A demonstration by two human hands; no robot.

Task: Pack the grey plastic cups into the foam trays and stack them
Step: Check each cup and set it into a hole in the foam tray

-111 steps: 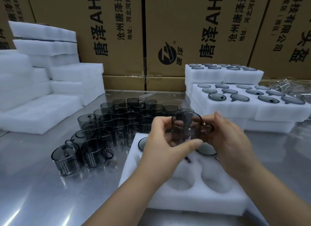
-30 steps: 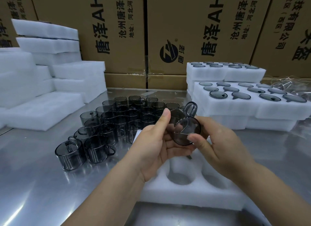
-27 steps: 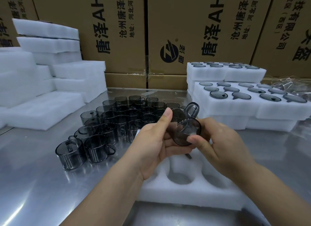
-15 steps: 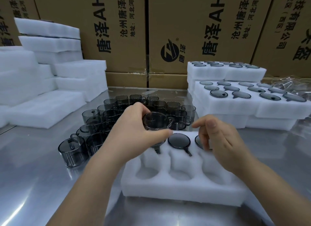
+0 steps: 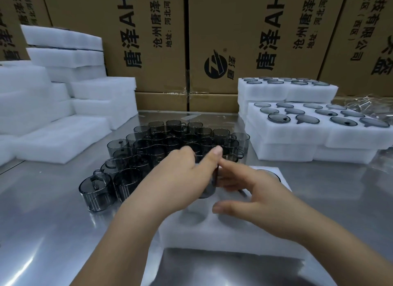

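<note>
a wide, shiny steel table [image 5: 53,232] carried everything, with brown printed cardboard cartons [image 5: 148,41] standing along its far edge. blank white foam slabs [image 5: 59,119] were piled at the far left corner, and filled white foam trays [image 5: 308,132] of smoky grey discs were stacked at the far right. a crowd of loose grey see-through plastic cups [image 5: 170,141] with handles stood mid-table, just beyond the white foam tray [image 5: 223,239] being filled at the near edge.

the left hand [image 5: 182,183] was closed round one grey cup [image 5: 209,187], pressing it down into a far pocket of that tray. the right hand [image 5: 261,196] hovered just beside it with fingers spread, holding nothing.

done well, the step would likely mean lining the handle up with the pocket's notch and pushing straight down until the cup sits flush, while the free hand steadies the light foam.

the held cup was mostly hidden and blurred, so its depth and handle direction could not be told. the pockets beneath the hands were covered.
</note>
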